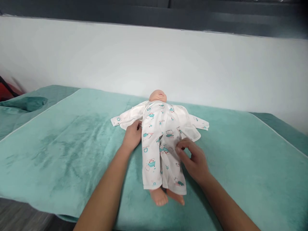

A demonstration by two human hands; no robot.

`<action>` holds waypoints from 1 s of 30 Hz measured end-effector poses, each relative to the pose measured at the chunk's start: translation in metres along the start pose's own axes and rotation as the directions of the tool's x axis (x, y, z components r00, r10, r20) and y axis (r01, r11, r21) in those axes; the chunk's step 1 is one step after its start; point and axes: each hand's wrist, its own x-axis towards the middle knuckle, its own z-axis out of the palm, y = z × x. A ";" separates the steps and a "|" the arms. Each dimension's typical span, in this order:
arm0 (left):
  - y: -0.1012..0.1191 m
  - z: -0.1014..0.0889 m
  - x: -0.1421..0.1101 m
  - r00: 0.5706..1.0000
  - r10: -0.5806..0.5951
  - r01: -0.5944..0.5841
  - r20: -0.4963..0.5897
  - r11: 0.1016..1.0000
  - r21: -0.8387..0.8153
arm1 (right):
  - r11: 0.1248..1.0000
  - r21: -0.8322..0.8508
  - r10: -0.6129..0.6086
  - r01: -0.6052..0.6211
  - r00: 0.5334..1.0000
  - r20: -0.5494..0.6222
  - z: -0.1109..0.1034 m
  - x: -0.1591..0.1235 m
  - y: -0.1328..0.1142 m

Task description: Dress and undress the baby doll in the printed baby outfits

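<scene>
A baby doll (158,95) lies on its back with its head toward the wall and its bare feet toward me. White printed baby pants (151,150) cover its legs and reach high over its torso. Under them, a white baby jacket (134,113) is spread with both sleeves out to the sides. My left hand (132,135) is closed at the left edge of the pants near the hip, its fingertips partly hidden. With thumb and forefinger together, my right hand (194,158) pinches the pants at the outer side of the right-hand leg.
Under the doll is a green plush cover (79,150) with pale seams. A white wall (154,57) rises behind it, topped by a dark band (120,14). A darker green cushion-like piece (26,103) lies at the far left, near something red (4,91).
</scene>
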 end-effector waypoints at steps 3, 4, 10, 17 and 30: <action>-0.004 -0.001 -0.025 0.994 -0.039 0.034 -0.104 0.998 -0.055 | 0.991 0.046 -0.133 0.127 0.979 0.154 -0.001 -0.030 -0.040; -0.006 -0.003 -0.036 0.991 -0.051 0.041 -0.125 0.995 -0.086 | 0.990 0.019 -0.141 0.140 0.967 0.213 0.001 -0.039 -0.052; -0.010 -0.010 -0.131 1.000 -0.010 0.013 0.012 0.967 -0.254 | 0.861 -0.489 -0.001 0.142 0.961 0.278 0.025 -0.070 -0.077; -0.010 0.000 -0.205 0.990 0.136 -0.128 0.039 0.979 -0.161 | 0.745 -0.643 -0.005 0.179 0.965 0.262 0.050 -0.069 -0.071; -0.016 0.023 -0.225 0.855 0.468 -0.405 -0.224 0.872 0.275 | 0.826 -0.541 -0.023 0.156 0.969 0.245 0.046 -0.077 -0.073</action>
